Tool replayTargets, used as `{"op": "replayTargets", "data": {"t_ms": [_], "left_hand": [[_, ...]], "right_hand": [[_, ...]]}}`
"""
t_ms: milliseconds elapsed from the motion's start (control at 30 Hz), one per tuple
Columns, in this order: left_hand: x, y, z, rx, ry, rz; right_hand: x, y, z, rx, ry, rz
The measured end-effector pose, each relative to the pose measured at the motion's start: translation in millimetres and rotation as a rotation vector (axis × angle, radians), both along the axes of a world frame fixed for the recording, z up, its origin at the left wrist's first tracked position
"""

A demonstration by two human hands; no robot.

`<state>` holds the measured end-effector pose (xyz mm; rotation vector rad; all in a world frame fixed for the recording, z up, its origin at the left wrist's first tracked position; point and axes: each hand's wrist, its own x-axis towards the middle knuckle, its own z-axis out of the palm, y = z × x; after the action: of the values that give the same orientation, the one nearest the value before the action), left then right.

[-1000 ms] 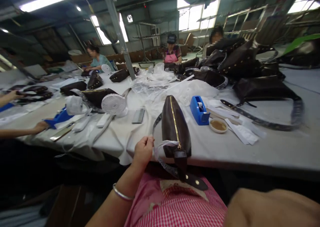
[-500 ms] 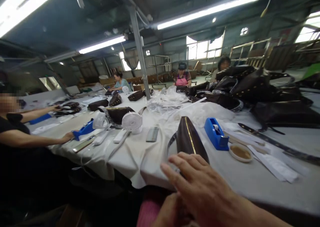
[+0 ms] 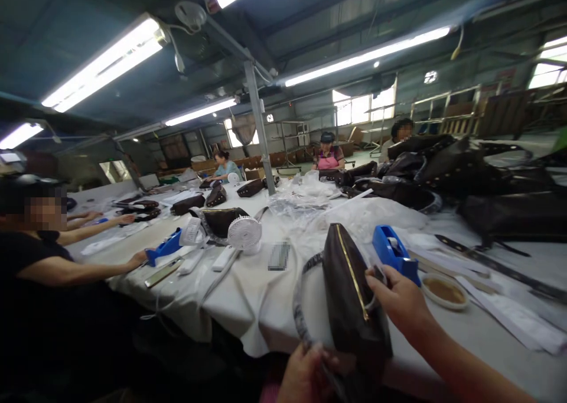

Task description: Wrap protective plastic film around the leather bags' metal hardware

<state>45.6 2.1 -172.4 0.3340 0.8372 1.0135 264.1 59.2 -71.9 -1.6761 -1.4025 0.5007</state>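
Observation:
A dark brown leather handbag (image 3: 343,291) stands at the table's near edge, its gold zipper running along the top. A plastic-wrapped strap (image 3: 297,302) curves round from its left side. My left hand (image 3: 303,372) is closed on the lower part of this strap, in front of the bag. On the bag's right side, my right hand (image 3: 401,293) pinches near the zipper's end; the exact bit between the fingertips is partly hidden. Just beyond that hand is a blue tape dispenser (image 3: 392,249).
A round dish (image 3: 444,291) and paper strips (image 3: 509,314) lie to the right. Dark bags (image 3: 509,214) are piled at the back right. A white fan (image 3: 245,233) and a phone (image 3: 279,256) stand left of centre. A co-worker (image 3: 53,261) reaches toward another blue dispenser (image 3: 163,247).
My right hand has moved from over the bag's near end to its right side and closed there. My left hand now shows closed on the strap. The view has tilted up slightly.

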Motion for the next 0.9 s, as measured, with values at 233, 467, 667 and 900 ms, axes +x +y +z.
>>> {"op": "replayTargets", "data": {"t_ms": [233,467,667,900], "left_hand": [[-1.2,22.4,105.5,0.322,0.375,0.072],[16.2,60.3,207.0,0.357,0.271,0.006],[49.1,75.4,244.5,0.32,0.192,-0.006],[70.2,94.9,241.2,0.324,0.101,0.047]], "right_hand": [[9.9,9.6,-59.8,-0.052,0.109,-0.057],[15.2,-31.4,0.8,0.476,-0.046,0.041],[-10.0,-80.8,55.2,0.385,0.126,0.546],[-0.5,-72.0,76.5,0.686,-0.19,0.517]]}}
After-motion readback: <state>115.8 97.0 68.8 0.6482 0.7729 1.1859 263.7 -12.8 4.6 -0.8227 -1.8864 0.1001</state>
